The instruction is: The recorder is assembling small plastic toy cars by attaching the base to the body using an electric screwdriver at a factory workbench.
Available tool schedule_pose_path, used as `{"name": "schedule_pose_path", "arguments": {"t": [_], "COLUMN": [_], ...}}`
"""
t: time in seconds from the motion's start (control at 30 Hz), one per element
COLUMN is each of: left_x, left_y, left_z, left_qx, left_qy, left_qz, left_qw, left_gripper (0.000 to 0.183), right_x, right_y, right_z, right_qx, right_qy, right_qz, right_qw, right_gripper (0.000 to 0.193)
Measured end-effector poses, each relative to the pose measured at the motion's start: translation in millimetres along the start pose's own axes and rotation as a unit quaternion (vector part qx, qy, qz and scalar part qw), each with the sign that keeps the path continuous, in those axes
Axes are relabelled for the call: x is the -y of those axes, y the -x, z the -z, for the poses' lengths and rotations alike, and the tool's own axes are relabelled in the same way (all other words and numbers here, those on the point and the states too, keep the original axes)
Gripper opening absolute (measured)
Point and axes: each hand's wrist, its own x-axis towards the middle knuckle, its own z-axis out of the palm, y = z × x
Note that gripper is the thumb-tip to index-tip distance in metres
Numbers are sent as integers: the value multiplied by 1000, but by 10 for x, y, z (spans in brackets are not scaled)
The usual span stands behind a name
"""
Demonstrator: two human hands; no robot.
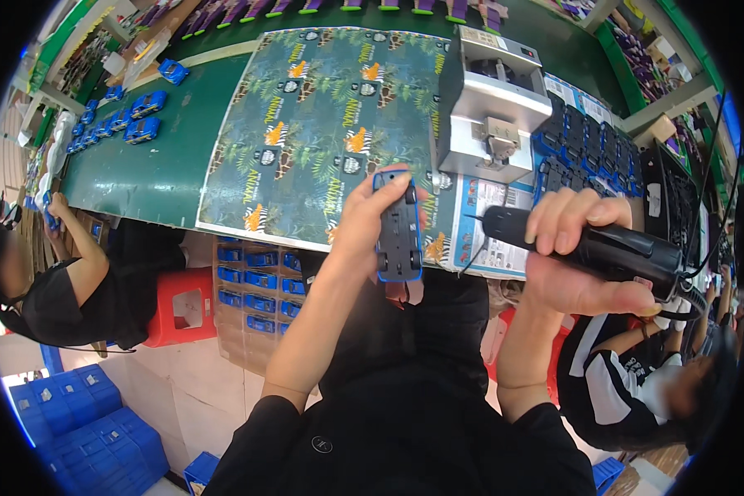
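A blue toy car (400, 236) is held in my left hand (365, 217), its black underside turned up and its wheels showing along the sides. My left thumb presses across one end of it. In my right hand (572, 260) lies a black electric screwdriver (620, 252), fingers wrapped round its body, with a cord at its rear end. Its thin bit points left toward the car, apart from it. Just beyond the screwdriver stands a silver metal machine (494, 107). Several toy cars with black undersides up (583, 140) lie in rows to its right.
A printed sheet with animal pictures (331, 124) covers the middle of the green table (153, 178). Blue cars (140, 130) stand at the left. A cardboard tray of cars (260, 285) sits below the table edge. People work on both sides; blue crates (99, 430) stand lower left.
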Motion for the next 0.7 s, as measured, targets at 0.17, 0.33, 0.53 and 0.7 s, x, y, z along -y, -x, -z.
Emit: {"name": "schedule_pose_path", "arguments": {"t": [0.17, 0.33, 0.53, 0.7], "left_x": [-405, -575, -765, -1484], "left_y": [-199, -266, -107, 206], "left_z": [123, 335, 884, 1579], "left_qx": [-60, 85, 84, -65], "left_qy": [-287, -792, -812, -857], "left_qz": [-300, -462, -465, -407], "left_qw": [908, 391, 344, 310], "left_gripper": [47, 66, 61, 55], "right_x": [73, 74, 54, 6], "right_y": [279, 437, 444, 430], "right_z": [282, 463, 464, 448], "right_qx": [-90, -152, -141, -128], "right_qy": [107, 117, 116, 131], "right_qz": [-60, -85, -92, -105], "right_qw": [988, 978, 979, 977], "right_gripper": [83, 73, 71, 71]}}
